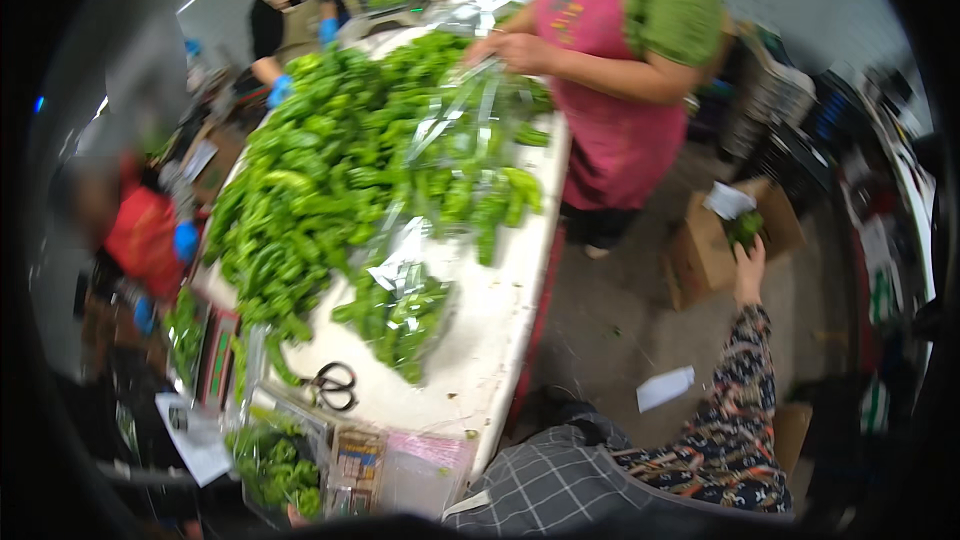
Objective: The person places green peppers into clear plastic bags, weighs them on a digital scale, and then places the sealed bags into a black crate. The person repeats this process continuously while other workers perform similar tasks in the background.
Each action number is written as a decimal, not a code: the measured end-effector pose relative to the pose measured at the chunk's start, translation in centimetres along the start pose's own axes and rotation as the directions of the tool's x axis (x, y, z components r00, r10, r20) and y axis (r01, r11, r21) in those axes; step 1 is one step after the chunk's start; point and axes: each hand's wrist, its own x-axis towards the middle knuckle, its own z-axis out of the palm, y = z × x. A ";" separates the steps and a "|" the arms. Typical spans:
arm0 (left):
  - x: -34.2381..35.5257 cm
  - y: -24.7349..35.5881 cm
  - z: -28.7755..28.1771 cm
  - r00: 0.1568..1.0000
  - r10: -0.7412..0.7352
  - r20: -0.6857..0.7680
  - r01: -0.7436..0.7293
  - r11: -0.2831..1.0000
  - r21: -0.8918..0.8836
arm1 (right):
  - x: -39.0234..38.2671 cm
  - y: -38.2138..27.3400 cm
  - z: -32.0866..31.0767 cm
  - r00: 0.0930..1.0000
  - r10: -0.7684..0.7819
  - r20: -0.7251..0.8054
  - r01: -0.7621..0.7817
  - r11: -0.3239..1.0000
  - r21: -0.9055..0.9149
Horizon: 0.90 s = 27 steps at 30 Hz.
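Observation:
My right hand is stretched out to the right, over the opening of a cardboard box on the floor. Its fingers are closed against a dark green clump, which looks like green peppers; blur hides its details. Only a sliver of my left hand shows at the lower edge, beside a clear bag of green peppers; its fingers are hidden. Next to that bag lie flat printed plastic bags. Black-handled scissors rest on the white table.
A large heap of long green peppers covers much of the table, with clear plastic bags over part of it. A person in a pink apron stands across the table's right side. Others work beyond and at left. Paper lies on the floor.

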 end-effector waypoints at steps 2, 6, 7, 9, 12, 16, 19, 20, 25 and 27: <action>1.6 -3.7 -1.7 0.995 0.005 -0.097 -0.012 0.997 -0.070 | -1.1 0.0 2.3 0.980 0.197 0.038 -0.191 0.974 -0.122; 3.0 -8.6 -4.3 0.988 0.102 -0.116 -0.108 0.993 -0.055 | -4.3 -2.2 11.8 0.927 0.182 0.329 -0.181 0.983 -0.034; 2.4 -8.0 -4.5 0.989 0.091 -0.121 -0.097 0.994 -0.047 | -5.7 -4.7 14.8 0.898 0.122 0.422 -0.126 0.992 -0.019; -0.2 -4.0 -3.5 0.993 0.026 -0.119 -0.034 0.997 -0.064 | -9.0 -9.8 20.4 0.800 0.002 0.600 -0.065 0.994 0.083; 0.4 -5.9 -4.3 0.988 0.061 -0.144 -0.070 0.996 -0.052 | -13.4 -15.1 28.1 0.579 -0.183 0.794 -0.017 0.971 0.236; -0.7 -4.6 -3.2 0.981 -0.010 -0.193 0.005 1.000 -0.027 | -18.6 -19.1 38.5 0.221 -0.412 0.884 0.077 0.911 0.406; -1.3 -1.8 -3.1 0.974 -0.073 -0.214 0.094 0.991 0.093 | -20.4 -19.3 46.4 0.111 -0.489 0.865 0.466 0.795 0.389; -1.9 -0.7 -3.1 0.969 -0.109 -0.223 0.146 0.977 0.155 | -20.4 -18.0 49.2 0.088 -0.543 0.835 0.636 0.676 0.372; -1.2 -1.3 -3.0 0.952 -0.096 -0.292 0.132 0.986 0.105 | -17.8 -14.7 53.8 -0.140 -0.475 0.869 0.986 -0.147 0.079; -2.1 -1.2 -3.6 0.957 -0.028 -0.289 0.065 0.991 0.120 | -18.8 -15.3 54.4 -0.236 -0.420 0.877 0.957 -0.256 0.135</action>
